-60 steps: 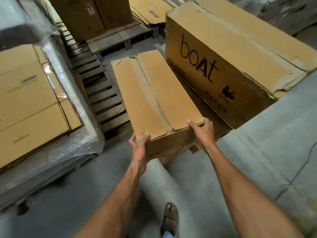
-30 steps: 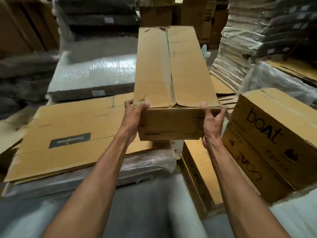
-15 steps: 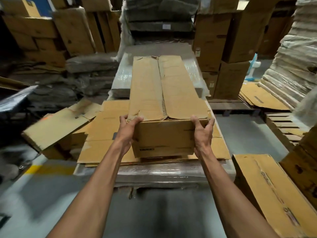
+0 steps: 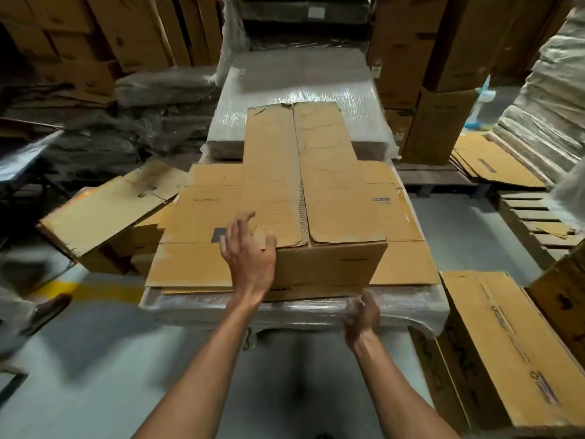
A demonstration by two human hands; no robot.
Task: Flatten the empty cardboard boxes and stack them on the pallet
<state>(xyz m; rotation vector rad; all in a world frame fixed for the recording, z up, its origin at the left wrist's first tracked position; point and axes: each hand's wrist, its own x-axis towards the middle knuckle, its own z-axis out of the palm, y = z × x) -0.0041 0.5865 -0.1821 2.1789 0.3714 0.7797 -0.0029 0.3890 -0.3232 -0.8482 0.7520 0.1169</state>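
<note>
Head view, looking down. A long closed box, not yet flattened, lies on its long side atop a layer of flattened sheets; its length runs away from the viewer and the seam between its two top flaps runs down the middle. The sheets rest on a plastic-wrapped stack, and the box's near end face sits close to that stack's front edge. The left hand is over the near left corner of the box, back toward the camera, with its fingers spread and slightly bent above the top flap and the thumb at the top edge; it grips nothing. The right hand is blurred, just below the box's near lower right corner and in front of the wrap; its fingers are loosely bent and close together and hold nothing, and whether they touch the box cannot be told. Beyond the box's far end lies a second wrapped stack. A loose carton leans beside the sheets on the left. On the right, another box lies on the floor, with a wooden pallet farther back. A shoe appears at the left edge, near a yellow line.
</note>
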